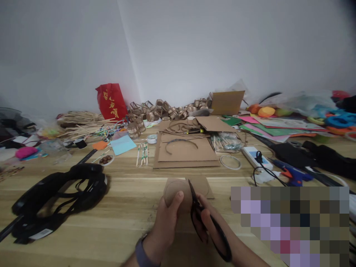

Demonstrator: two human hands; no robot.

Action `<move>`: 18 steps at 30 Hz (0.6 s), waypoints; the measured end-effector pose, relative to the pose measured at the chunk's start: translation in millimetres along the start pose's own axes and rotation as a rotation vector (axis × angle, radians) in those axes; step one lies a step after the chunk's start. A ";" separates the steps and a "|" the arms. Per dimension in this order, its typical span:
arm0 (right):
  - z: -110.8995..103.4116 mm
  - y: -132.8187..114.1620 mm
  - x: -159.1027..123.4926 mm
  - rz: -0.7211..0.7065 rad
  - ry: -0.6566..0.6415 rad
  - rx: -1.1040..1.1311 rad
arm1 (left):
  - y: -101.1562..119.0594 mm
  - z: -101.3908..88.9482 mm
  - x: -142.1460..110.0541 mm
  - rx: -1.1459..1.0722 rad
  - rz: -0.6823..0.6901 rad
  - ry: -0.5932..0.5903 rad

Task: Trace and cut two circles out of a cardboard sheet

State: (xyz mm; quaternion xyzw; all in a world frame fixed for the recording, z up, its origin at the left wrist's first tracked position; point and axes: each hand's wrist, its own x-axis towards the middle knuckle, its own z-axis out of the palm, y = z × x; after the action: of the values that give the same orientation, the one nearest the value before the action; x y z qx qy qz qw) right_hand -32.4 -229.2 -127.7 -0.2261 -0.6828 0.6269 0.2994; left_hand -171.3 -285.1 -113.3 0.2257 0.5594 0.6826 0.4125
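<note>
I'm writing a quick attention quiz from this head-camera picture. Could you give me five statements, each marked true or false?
1. The left hand grips a piece of cardboard. True.
2. The right hand holds a pencil. False: it holds scissors.
3. The scissors' tip points toward the person. False: it points away.
4. A red bag bears gold characters. True.
5. A blue glue gun lies left of the scissors. False: it lies to their right.

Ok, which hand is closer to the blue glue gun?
Right. The right hand, holding black scissors, is to the left of the blue glue gun; the left hand, gripping a cardboard piece, is even farther left.
</note>
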 end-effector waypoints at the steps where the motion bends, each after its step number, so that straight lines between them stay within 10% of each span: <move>1: 0.3 -1.9 0.4 -0.021 -0.011 -0.004 | 0.5 0.2 -0.4 0.012 0.009 0.004; 18: -1.5 2.8 3.1 -0.083 -0.013 -0.076 | 4.3 0.6 -2.1 0.056 0.059 0.007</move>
State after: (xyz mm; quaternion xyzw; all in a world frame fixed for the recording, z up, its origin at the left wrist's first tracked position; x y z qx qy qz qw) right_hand -33.8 -225.7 -130.0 -0.2049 -0.7167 0.5891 0.3119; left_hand -171.0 -286.7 -108.7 0.2511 0.5729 0.6792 0.3839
